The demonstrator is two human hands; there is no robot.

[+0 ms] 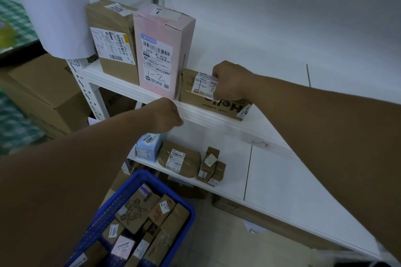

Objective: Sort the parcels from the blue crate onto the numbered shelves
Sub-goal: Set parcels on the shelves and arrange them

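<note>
Dim, bluish, even light; wide-angle bending at edges; soft blur at left margin and lower corners

The crate [104,212] is bright blue with a perforated grid pattern; the shelf [217,119] is white; the tall box [165,34] is pale pink; the cardboard box [112,19] is brown; the small parcel [205,86] carries a white label with black handwriting; the cloth [13,17] is green-and-white checked.

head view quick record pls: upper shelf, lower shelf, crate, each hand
upper shelf: tall brown box, pink box, flat brown box
lower shelf: blue box, brown wrapped parcel, small brown boxes
blue crate: holds many parcels
right hand: grips small parcel marked 1-2, atop flat brown box
left hand: fingers curled, at upper shelf front edge
</note>
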